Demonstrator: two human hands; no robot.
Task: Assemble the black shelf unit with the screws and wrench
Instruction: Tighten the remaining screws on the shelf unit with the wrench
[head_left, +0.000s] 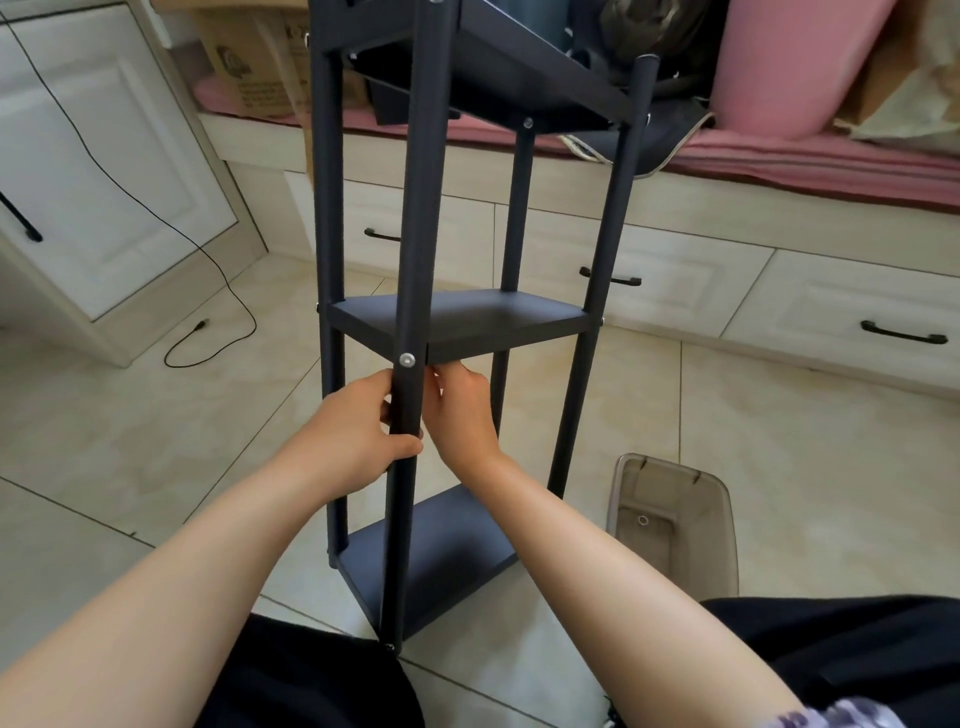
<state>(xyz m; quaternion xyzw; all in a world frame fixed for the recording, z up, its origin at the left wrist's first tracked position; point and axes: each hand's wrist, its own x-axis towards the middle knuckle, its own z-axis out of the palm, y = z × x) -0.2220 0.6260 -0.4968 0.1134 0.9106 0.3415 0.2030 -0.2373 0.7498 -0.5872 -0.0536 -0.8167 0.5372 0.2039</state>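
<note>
1. The black shelf unit (457, 322) stands upright on the tiled floor (156, 415), just in front of the person, w/ three boards fitted between four posts: top, middle, bottom.
2. The front post (415, 208) is gripped by the left hand (358, 431), fingers and thumb wrapped round it just below the middle board (467, 325).
3. The right hand (462, 410) is held just beside the post on its other side, fingertips reaching up under the board's front corner; whether anything is pinched there can't be told, since the fingers are partly hidden behind the post.
4. A silver screw (407, 359) is already seated in the post at that corner; more screw heads show at the top board and at the side posts.
5. Step in hand, as judged: checking or steadying the middle-board joint, prob. near the end of assembly, since all boards look mounted.
6. No wrench is seen. A clear plastic bin (675, 525) sits on the floor to the right, w/ a small ring-like part inside.
7. Next move, as judged: the wrench must be found and set on the screw while the post is kept steady, then turned till the joint is tight.
</note>
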